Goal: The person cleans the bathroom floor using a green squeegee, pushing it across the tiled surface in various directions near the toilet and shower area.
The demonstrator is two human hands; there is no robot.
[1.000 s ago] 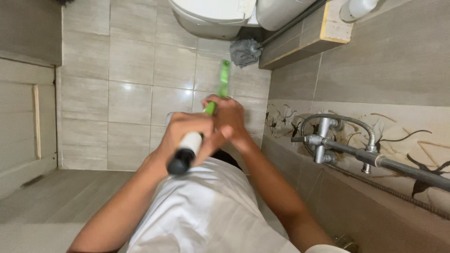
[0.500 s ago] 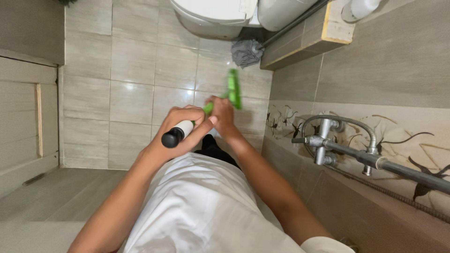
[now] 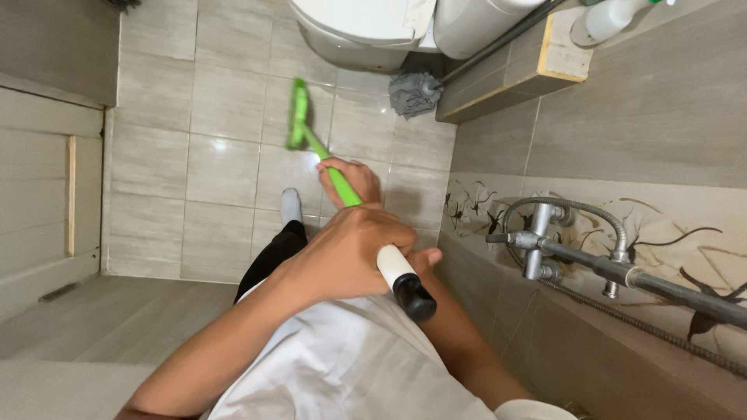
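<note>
I look down at a tiled bathroom floor. A long-handled brush has a green head (image 3: 296, 113) resting on the floor tiles and a green shaft with a white and black end grip (image 3: 405, 281). My left hand (image 3: 350, 253) is closed around the upper shaft just below the white grip. My right hand (image 3: 350, 180) grips the green shaft lower down, nearer the head. A white-socked foot (image 3: 290, 206) and a black trouser leg show beneath my hands.
A white toilet (image 3: 358, 27) stands at the top. A grey mop head (image 3: 411, 93) lies beside it against a raised tiled ledge (image 3: 498, 78). Metal taps with a shower hose (image 3: 560, 241) jut from the right wall. A door (image 3: 47, 202) is on the left.
The brush head has swung left across the floor tiles. The end grip has shifted from left to right, and my right hand now sits lower on the shaft.
</note>
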